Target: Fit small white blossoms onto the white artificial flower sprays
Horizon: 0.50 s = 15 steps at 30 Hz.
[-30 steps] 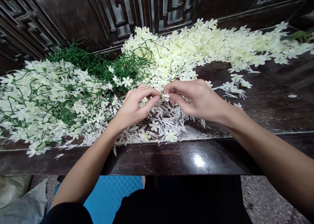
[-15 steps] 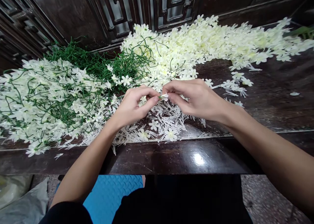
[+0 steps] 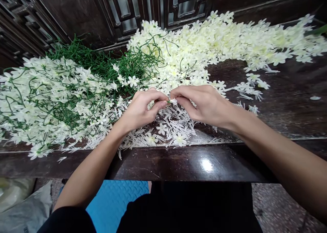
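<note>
Pinching with the fingers of the left hand [image 3: 144, 107], thumb against forefinger, on the end of a green stem [image 3: 168, 102]; grasping with the fingers of the right hand [image 3: 208, 103], just beside, a small white flower [image 3: 174, 101]. Holding both near the middle of the frame, above a scatter of white stalks [image 3: 178, 125]. Judging from the pose, at a fine two-handed step of working flower and stem against each other; impossible to tell from here whether joining or parting. Probably calling next for a steady hold on the left and a small, straight push or pull on the right, without crushing the petals. Tight for room toward the left of the frame, with a mound of stemmed flowers [image 3: 33, 100] close by; tight toward the top as well, with a green tangle [image 3: 130, 66] and a bank of pale blossoms [image 3: 219, 39] against a carved panel [image 3: 76, 18]. More open toward the right of the frame, across the dark surface [image 3: 301, 113], past a small clump of flowers [image 3: 245, 87] and a lone petal [image 3: 315, 98]. Lower down, worth minding the front rim [image 3: 166, 165], with loose flowers [image 3: 180, 140] near it, easily brushed off by a forearm.
</note>
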Each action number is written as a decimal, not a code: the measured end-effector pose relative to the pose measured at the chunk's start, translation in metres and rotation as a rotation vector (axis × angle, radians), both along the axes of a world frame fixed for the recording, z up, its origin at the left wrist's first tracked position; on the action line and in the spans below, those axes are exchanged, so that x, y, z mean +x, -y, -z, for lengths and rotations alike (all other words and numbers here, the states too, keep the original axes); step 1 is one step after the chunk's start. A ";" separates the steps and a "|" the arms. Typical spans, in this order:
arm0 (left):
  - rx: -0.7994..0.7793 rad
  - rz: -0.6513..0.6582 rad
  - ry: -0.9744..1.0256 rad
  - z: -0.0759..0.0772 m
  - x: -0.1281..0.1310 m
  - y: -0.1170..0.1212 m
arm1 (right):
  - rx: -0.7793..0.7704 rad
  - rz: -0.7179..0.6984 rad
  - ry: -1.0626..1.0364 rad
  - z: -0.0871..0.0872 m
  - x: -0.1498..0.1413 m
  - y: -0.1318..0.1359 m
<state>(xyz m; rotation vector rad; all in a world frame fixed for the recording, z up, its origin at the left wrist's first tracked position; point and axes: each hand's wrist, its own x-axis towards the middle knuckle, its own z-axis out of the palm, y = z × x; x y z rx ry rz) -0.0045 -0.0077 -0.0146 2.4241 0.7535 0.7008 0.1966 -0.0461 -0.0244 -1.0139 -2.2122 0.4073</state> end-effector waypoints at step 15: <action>0.187 -0.028 0.028 0.005 0.001 0.001 | 0.035 0.078 -0.039 0.001 -0.008 0.005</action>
